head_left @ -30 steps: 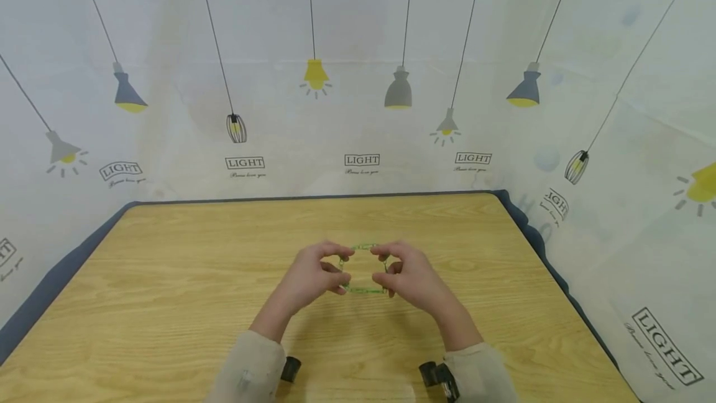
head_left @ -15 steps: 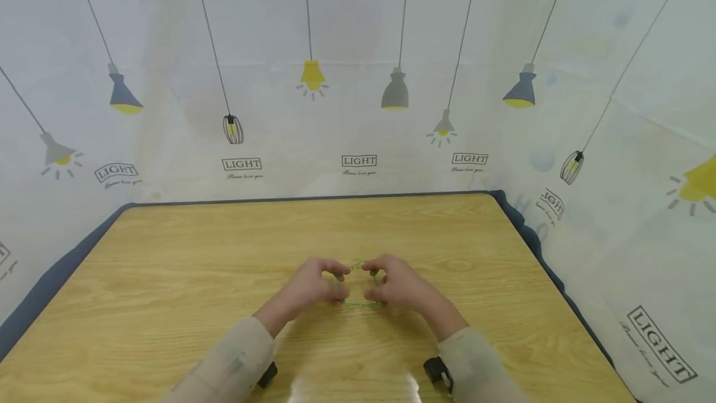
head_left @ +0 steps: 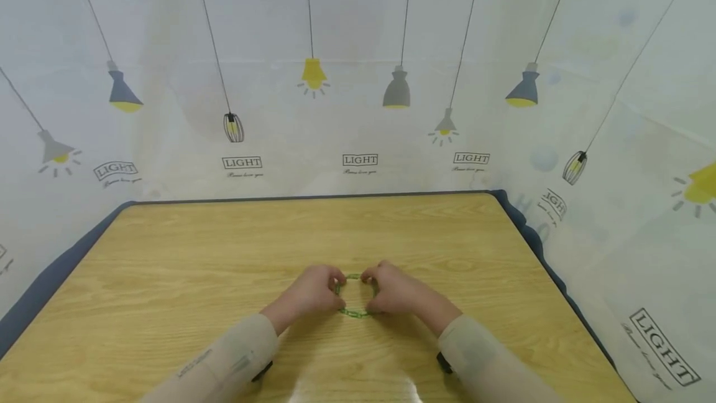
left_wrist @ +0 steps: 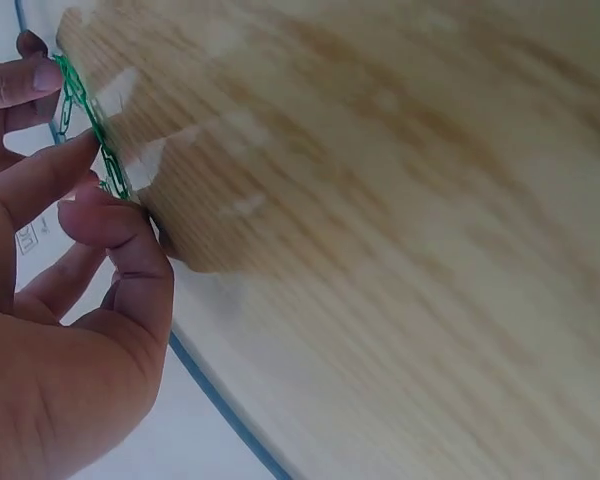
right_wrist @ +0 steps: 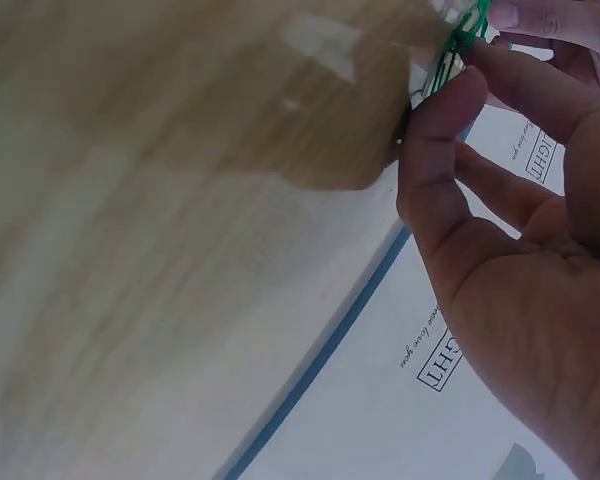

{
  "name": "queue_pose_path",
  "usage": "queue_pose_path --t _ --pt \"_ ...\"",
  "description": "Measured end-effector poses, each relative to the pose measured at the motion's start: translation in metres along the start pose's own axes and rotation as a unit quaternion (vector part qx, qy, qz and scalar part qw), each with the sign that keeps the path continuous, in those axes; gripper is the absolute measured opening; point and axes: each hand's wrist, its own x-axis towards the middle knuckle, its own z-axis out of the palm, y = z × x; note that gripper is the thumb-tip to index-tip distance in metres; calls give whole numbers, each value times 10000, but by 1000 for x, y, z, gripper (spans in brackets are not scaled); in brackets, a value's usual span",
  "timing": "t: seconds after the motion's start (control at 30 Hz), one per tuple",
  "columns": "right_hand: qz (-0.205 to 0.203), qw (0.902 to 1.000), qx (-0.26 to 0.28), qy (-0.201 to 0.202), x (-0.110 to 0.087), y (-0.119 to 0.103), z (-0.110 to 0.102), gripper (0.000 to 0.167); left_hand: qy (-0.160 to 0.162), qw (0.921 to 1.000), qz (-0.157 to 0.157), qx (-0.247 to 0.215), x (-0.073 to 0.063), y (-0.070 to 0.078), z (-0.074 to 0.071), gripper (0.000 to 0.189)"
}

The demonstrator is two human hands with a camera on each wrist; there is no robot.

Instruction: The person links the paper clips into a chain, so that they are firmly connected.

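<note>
A green chain of narrow links (head_left: 353, 314) forms a rounded closed loop at the middle of the table, at or just above its surface. My left hand (head_left: 311, 291) holds the left side of the loop, its thumb at the near part and a finger at the far part. On the right side my right hand (head_left: 396, 290) holds it the same way. In the left wrist view the links of the chain (left_wrist: 108, 160) run between the fingertips and thumb. Fingers cover part of the chain (right_wrist: 460, 45) in the right wrist view.
The wood-grain table (head_left: 224, 235) spreads around both hands, with a dark blue edge along its back and sides. Behind it hangs a pale wall sheet (head_left: 358, 123) printed with lamps and the word LIGHT.
Both hands have lowered with the chain toward the table and come slightly nearer the person. The loop has gone from a squarish shape to a rounder one.
</note>
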Motion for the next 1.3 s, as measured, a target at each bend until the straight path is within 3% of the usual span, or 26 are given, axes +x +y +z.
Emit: queue_pose_path --t 0.13,0.3,0.5,0.77,0.9,1.1,1.3 --pt "19 9998 -195 47 2 0 -4 52 15 10000 -35 -38 0 1 -2 31" --pt "-170 9981 -565 199 2 3 -7 27 77 10000 6 33 1 2 -3 13" --pt "-276 9968 -726 176 -3 4 -11 7 104 9999 85 64 0 2 -3 9" --pt "-545 9952 -799 171 -10 5 -20 10 191 9997 108 85 -4 1 -5 6" --pt "-449 9963 -721 144 -10 5 -19 12 76 9999 100 64 -7 2 -5 7" --pt "-358 9976 -589 -105 -11 6 -12 34 -93 9994 313 105 -6 3 -6 13" --pt "-280 9982 -514 -118 -13 8 -14 46 -52 9998 195 73 -2 2 -7 19"
